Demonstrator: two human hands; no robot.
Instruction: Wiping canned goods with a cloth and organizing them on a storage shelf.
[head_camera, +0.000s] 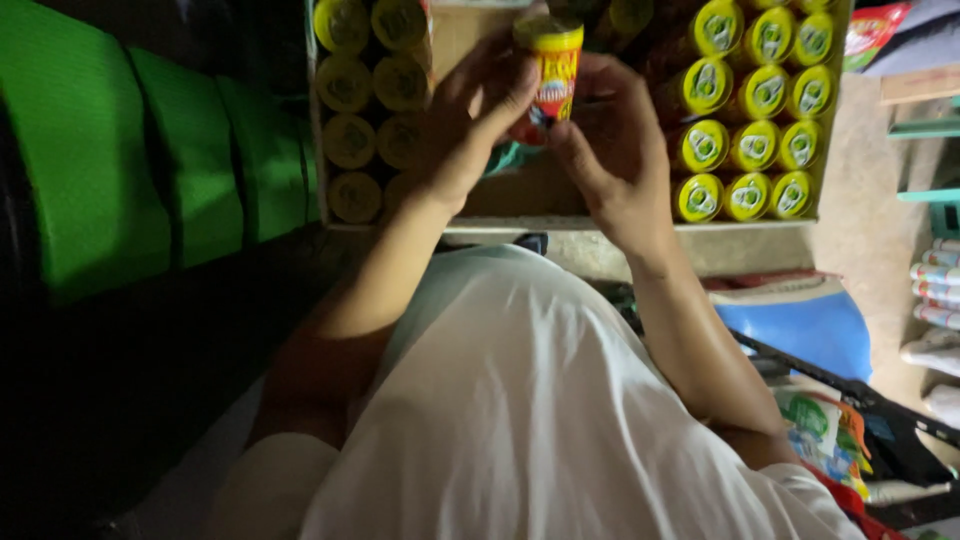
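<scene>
- The left hand (470, 125) and the right hand (615, 150) hold one small yellow can (551, 75) between them, upright, above the middle of an open cardboard box (560, 222).
- Left grip: the thumb presses on the can's side and the fingers curl behind it, so it is clamped on the can; the fingertips themselves are hidden behind the can.
- Right grip: the thumb reaches to the can's lower end and the fingers wrap its far side, also clamped on it; the can's bottom is covered by both hands.
- The can's top rim sits close to the upper edge of the view.
- Rows of yellow-lidded cans (745, 145) fill the right part of the box; a second block (365, 110) fills the left part, dim and hard to read.
- The box's top end is cut off by the frame.
- A white shirt (540, 400) hides whatever carries the box.
- Green cushions (150, 160) lie at left, fading into darkness.
- At right, a blue bag (810, 325) and coloured packets (830, 435) are partly cut off.
</scene>
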